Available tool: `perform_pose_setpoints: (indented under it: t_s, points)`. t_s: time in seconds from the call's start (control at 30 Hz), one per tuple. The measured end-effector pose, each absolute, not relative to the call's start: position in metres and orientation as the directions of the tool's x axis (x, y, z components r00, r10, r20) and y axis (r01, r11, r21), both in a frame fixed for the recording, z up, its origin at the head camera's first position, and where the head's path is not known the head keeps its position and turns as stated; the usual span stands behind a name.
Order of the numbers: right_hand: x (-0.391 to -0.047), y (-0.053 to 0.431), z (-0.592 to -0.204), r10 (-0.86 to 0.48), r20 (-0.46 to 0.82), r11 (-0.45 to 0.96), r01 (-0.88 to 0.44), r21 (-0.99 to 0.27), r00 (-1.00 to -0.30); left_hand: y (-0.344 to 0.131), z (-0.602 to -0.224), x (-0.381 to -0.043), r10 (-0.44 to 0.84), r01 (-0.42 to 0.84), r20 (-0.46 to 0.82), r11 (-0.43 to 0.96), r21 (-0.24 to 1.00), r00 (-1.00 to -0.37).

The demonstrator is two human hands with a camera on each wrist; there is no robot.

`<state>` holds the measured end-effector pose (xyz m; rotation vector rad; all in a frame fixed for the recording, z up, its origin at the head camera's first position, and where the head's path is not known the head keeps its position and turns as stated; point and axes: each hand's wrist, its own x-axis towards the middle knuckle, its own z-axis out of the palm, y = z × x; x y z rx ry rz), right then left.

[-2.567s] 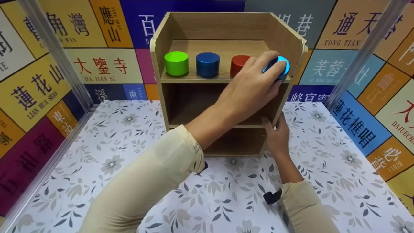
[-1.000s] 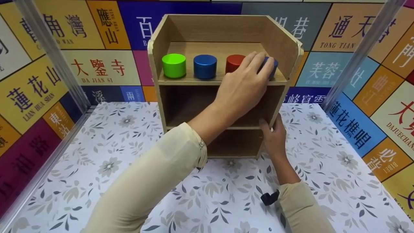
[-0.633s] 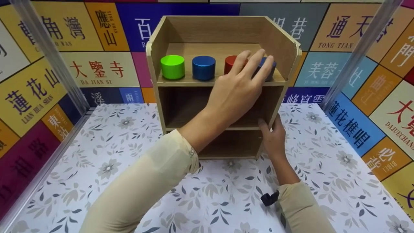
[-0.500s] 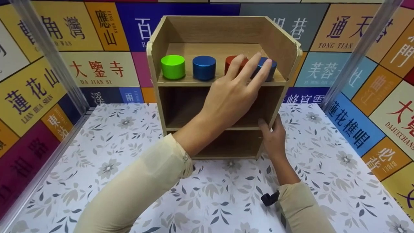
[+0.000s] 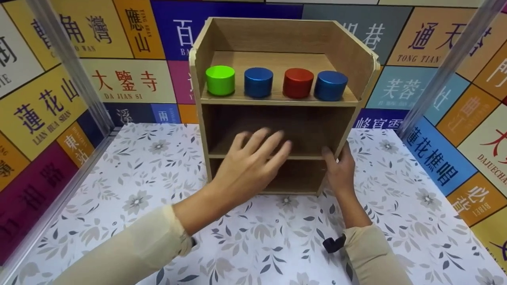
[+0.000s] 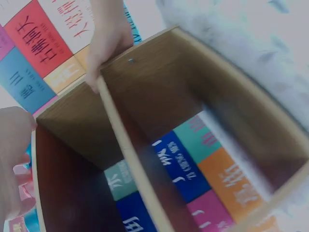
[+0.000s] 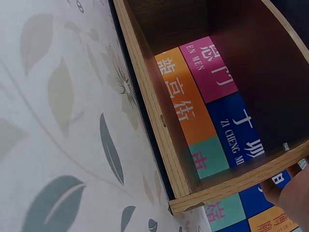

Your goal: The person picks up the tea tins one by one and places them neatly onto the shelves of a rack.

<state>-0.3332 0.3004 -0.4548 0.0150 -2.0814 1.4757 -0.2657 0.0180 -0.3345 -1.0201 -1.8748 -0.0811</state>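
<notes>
My left hand (image 5: 251, 166) hangs in front of the wooden shelf unit (image 5: 273, 35), fingers spread and holding nothing, overlapping the middle and lower compartments in the head view. With my right hand (image 5: 341, 169) I hold the unit's right side panel, thumb at its front edge near the middle board and fingers behind on the outer side. Along the front of the top shelf stand a green cylinder (image 5: 220, 81), a blue cylinder (image 5: 258, 82), a red cylinder (image 5: 298, 84) and a second blue cylinder (image 5: 331, 86), the last two close together.
The unit stands on a table with a white floral cover (image 5: 134, 202). Panels printed with place names (image 5: 128, 81) line the back and sides, with clear corner posts (image 5: 71, 59). Both lower compartments are open-backed in the wrist views.
My left hand has let go of the right-hand blue cylinder, which now stands nearer the red one, and has dropped down and left. The right hand keeps its hold on the side panel.
</notes>
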Motion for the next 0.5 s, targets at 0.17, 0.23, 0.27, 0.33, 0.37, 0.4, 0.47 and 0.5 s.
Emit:
perform_pose_setpoints:
  t_s: [0.17, 0.23, 0.27, 0.33, 0.37, 0.4, 0.47, 0.5]
  points:
    - [-0.321, 0.287, -0.440, 0.297, 0.466, 0.375, -0.347, -0.860, -0.834, -0.027, -0.360, -0.261, 0.588, 0.670, 0.692, 0.715, -0.203, -0.418]
    - [-0.316, 0.282, -0.433, 0.294, 0.463, 0.373, -0.346, -0.861, -0.836, -0.049, -0.370, -0.261, 0.568, 0.637, 0.649, 0.753, -0.162, -0.506]
    - [-0.314, 0.279, -0.431, 0.294, 0.460, 0.373, -0.342, -0.862, -0.838, -0.060, -0.375, -0.261, 0.556, 0.615, 0.629, 0.773, -0.153, -0.543]
    - [-0.314, 0.279, -0.430, 0.291, 0.463, 0.375, -0.345, -0.860, -0.837, -0.081, -0.387, -0.263, 0.530, 0.568, 0.582, 0.812, -0.138, -0.617]
    - [-0.314, 0.279, -0.430, 0.292, 0.463, 0.376, -0.344, -0.860, -0.837, -0.092, -0.393, -0.266, 0.518, 0.545, 0.551, 0.828, -0.132, -0.655]
    - [-0.315, 0.279, -0.429, 0.290, 0.462, 0.379, -0.343, -0.860, -0.838, -0.101, -0.398, -0.268, 0.504, 0.521, 0.518, 0.844, -0.127, -0.691]
    - [-0.316, 0.280, -0.428, 0.287, 0.462, 0.383, -0.341, -0.858, -0.839, -0.117, -0.409, -0.278, 0.467, 0.477, 0.470, 0.872, -0.106, -0.749]
    - [-0.316, 0.281, -0.428, 0.275, 0.468, 0.383, -0.351, -0.855, -0.840, -0.124, -0.414, -0.285, 0.447, 0.457, 0.455, 0.884, -0.094, -0.771]
